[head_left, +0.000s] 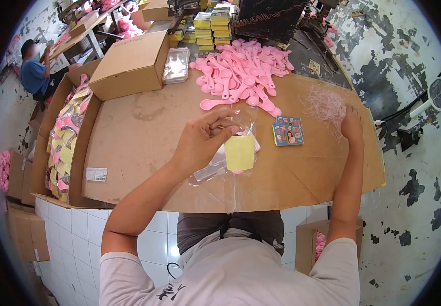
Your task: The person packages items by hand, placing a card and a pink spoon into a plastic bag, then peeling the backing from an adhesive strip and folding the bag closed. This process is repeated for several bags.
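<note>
My left hand (211, 133) pinches the top of a clear plastic bag (251, 115). Inside that bag is a pale yellow card (239, 153), with a bit of pink showing below it. More clear bags (210, 171) lie flat beneath. At the right, my right hand (352, 125) is at the edge of a tangle of thin, clear pinkish strips (325, 103); its fingers look closed, but what they hold is too small to make out. Between the hands lies a small stack of blue printed cards (288, 131). Beyond them is a heap of pink spoons (246, 69).
On the left, an open carton (90, 127) holds many packed bags, beside a closed cardboard box (128, 64). Clear bags are stacked (176, 65) near it. Card stacks (212, 28) stand at the back. A person (34, 74) sits far left; a white fan (438, 94) is at right.
</note>
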Motion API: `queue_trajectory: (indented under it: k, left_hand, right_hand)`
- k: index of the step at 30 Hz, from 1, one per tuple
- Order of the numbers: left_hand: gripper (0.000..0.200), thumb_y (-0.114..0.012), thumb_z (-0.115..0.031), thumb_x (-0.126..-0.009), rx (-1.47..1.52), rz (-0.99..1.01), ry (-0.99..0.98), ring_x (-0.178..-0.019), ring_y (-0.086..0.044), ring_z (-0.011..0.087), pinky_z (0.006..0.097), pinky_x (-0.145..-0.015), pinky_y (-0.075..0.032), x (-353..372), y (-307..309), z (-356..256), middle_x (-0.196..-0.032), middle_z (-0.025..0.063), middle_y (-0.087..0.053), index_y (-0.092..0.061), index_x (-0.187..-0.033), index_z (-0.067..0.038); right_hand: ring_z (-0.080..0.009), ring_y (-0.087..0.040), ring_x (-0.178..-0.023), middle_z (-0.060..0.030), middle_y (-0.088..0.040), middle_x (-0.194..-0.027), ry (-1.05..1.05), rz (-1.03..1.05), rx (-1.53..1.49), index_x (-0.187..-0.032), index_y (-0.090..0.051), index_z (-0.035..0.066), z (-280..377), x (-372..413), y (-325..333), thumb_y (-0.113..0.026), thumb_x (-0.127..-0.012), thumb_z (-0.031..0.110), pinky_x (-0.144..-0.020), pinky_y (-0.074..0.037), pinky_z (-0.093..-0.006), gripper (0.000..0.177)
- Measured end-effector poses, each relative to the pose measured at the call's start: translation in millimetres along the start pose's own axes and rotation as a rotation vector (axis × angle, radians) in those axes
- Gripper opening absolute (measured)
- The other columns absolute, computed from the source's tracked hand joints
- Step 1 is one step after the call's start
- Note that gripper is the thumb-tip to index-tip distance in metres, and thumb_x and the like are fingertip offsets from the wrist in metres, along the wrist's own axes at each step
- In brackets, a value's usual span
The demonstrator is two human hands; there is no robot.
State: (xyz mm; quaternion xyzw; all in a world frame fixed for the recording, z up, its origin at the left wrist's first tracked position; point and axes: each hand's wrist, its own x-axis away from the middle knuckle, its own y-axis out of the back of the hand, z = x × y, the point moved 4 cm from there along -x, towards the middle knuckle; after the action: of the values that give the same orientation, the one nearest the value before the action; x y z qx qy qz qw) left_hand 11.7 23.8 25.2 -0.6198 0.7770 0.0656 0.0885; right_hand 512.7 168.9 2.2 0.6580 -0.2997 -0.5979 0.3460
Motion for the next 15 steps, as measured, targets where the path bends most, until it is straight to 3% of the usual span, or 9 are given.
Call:
queue_trajectory:
  k: [2, 4, 7, 9, 11, 13, 15]
  left_hand:
    - [0.038, -0.067, -0.003, -0.099, -0.013, -0.002, 0.015, -0.098, -0.071, 0.0117, 0.0252, -0.084, -0.057, -1, 2, -2, -0.108, 0.0122, -0.076, -0.060, -0.137, 0.002]
    - [0.037, -0.066, -0.004, -0.100, 0.011, -0.017, 0.004, -0.100, -0.071, 0.0127, 0.0256, -0.086, -0.057, -2, 0, 0, -0.107, 0.0126, -0.076, -0.060, -0.136, 0.002]
    - [0.035, -0.065, -0.005, -0.101, 0.050, -0.038, -0.029, -0.101, -0.071, 0.0137, 0.0263, -0.087, -0.057, -2, -5, -1, -0.107, 0.0130, -0.075, -0.060, -0.134, 0.003]
    - [0.033, -0.064, -0.006, -0.102, 0.076, -0.057, -0.047, -0.101, -0.071, 0.0143, 0.0269, -0.087, -0.058, -2, -6, -2, -0.107, 0.0132, -0.075, -0.060, -0.134, 0.003]
    - [0.033, -0.063, -0.007, -0.102, 0.098, -0.073, -0.063, -0.100, -0.071, 0.0148, 0.0278, -0.087, -0.058, -3, -6, 1, -0.108, 0.0135, -0.075, -0.059, -0.133, 0.003]
    - [0.033, -0.063, -0.008, -0.103, 0.083, -0.089, -0.082, -0.101, -0.071, 0.0157, 0.0288, -0.086, -0.059, -3, -5, 2, -0.109, 0.0133, -0.075, -0.058, -0.134, 0.003]
    - [0.035, -0.062, -0.008, -0.103, 0.088, -0.088, -0.075, -0.102, -0.071, 0.0155, 0.0289, -0.087, -0.059, -2, -4, 2, -0.110, 0.0132, -0.075, -0.057, -0.136, 0.003]
  right_hand:
    - [-0.0398, -0.058, -0.119, -0.0193, -0.065, -0.122, -0.009, -0.101, -0.027, -0.139, -0.055, 0.003, 11, 0, 19, -0.056, -0.091, 0.000, -0.104, -0.045, -0.0488, 0.048]
    - [-0.0369, -0.058, -0.121, -0.0189, -0.065, -0.126, 0.027, -0.234, 0.002, -0.135, -0.058, 0.004, 82, 1, 78, -0.058, -0.092, 0.001, -0.104, -0.045, -0.0465, 0.044]
    - [-0.0299, -0.063, -0.114, -0.0150, -0.067, -0.126, 0.076, -0.092, -0.531, -0.129, -0.064, 0.004, 141, 0, 90, -0.061, -0.094, 0.004, -0.098, -0.049, -0.0421, 0.036]
    - [-0.0209, -0.066, -0.103, -0.0087, -0.069, -0.117, -0.016, 0.284, -0.935, -0.123, -0.067, 0.003, 205, 10, 104, -0.064, -0.096, 0.010, -0.089, -0.052, -0.0355, 0.028]
    - [-0.0147, -0.066, -0.096, -0.0049, -0.068, -0.110, 0.265, 0.439, -1.148, -0.128, -0.064, 0.003, 256, 26, 102, -0.068, -0.097, 0.012, -0.082, -0.053, -0.0308, 0.033]
    - [-0.0136, -0.066, -0.100, -0.0066, -0.068, -0.109, 0.255, 0.662, -1.329, -0.130, -0.061, 0.001, 297, 40, 107, -0.070, -0.095, 0.007, -0.084, -0.053, -0.0295, 0.037]
    - [-0.0130, -0.067, -0.101, -0.0071, -0.069, -0.109, 0.219, 0.716, -1.612, -0.130, -0.059, 0.000, 312, 43, 92, -0.070, -0.095, 0.004, -0.085, -0.053, -0.0291, 0.037]
